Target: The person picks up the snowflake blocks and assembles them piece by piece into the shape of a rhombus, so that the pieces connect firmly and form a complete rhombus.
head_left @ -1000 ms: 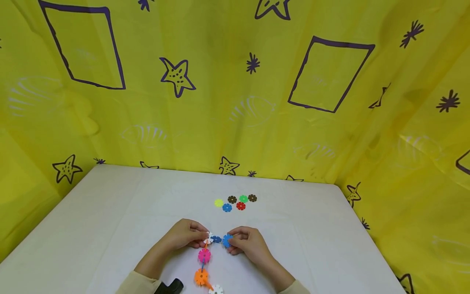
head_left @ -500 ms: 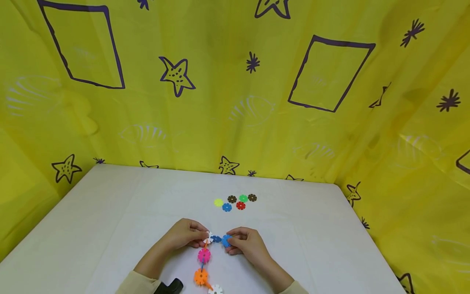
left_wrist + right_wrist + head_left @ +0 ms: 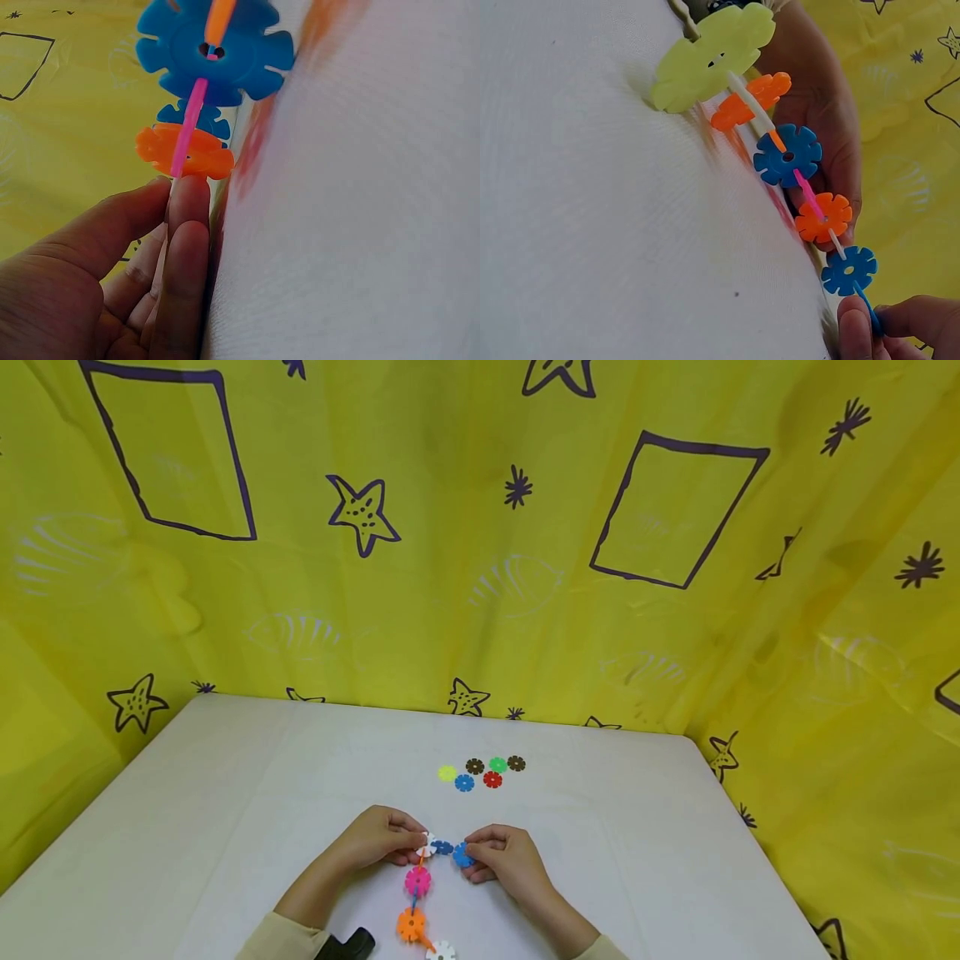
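Observation:
In the head view my left hand (image 3: 381,838) pinches a white notched snowflake disc (image 3: 427,845) of a chain of interlocked plastic discs. From it the chain runs toward me through a pink disc (image 3: 417,882) and an orange disc (image 3: 411,925). Slotted to the white disc's right side is a dark blue disc (image 3: 442,847). My right hand (image 3: 507,858) pinches another blue disc (image 3: 462,855) between thumb and fingers. Seen from the right wrist, this held blue disc (image 3: 867,306) stands edge-on and meets the rim of the chain's end blue disc (image 3: 850,271). Fingertips cover part of both held discs.
Beyond the hands, several loose discs lie on the white table (image 3: 300,760): a yellow one (image 3: 447,773), a blue one (image 3: 464,782), a red one (image 3: 492,779), a green one (image 3: 498,765) and brown ones. A yellow patterned curtain (image 3: 435,610) surrounds the table.
The blue disc in my right hand has shifted very slightly toward me. My left hand and the rest of the chain stay where they were.

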Tool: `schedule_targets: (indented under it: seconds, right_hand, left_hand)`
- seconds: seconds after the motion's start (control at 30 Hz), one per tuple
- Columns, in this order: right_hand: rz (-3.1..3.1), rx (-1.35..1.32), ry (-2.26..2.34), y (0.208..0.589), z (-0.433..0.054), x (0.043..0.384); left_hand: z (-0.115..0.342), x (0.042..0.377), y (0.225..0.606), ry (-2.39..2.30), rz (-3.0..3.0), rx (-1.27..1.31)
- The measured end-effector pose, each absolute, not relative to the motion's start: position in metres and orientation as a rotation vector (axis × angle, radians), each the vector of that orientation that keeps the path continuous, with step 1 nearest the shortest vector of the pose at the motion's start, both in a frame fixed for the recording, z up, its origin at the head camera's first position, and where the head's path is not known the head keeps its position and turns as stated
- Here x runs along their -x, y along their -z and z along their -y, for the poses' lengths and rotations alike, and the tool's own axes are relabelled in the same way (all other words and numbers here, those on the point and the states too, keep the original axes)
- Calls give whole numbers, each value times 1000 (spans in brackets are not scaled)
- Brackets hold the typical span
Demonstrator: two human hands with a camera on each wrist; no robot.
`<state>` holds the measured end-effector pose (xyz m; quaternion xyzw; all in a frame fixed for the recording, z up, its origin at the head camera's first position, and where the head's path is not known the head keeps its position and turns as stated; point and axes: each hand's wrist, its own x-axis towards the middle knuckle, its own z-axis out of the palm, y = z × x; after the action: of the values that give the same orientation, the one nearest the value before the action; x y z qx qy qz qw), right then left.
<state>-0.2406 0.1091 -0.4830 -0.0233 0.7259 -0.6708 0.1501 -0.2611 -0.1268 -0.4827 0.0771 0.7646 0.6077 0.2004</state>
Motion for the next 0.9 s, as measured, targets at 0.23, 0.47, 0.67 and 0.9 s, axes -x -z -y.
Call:
schedule_targets:
  seconds: [0.23,0.47,0.67,0.9]
  right_hand:
    - [-2064,77,1930,485,-111,241]
    - [-2049,77,1950,485,-108,241]
    - [-2040,83,1970,487,-104,239]
    - [-2032,79,1995,486,-101,238]
  left_hand:
    - [127,261,483,-1699,-2131,-225]
    - [126,261,483,-1688,-2133,-225]
    - [125,261,483,-1677,-2152,-218]
    - [123,260,482,-1667,-2182,-224]
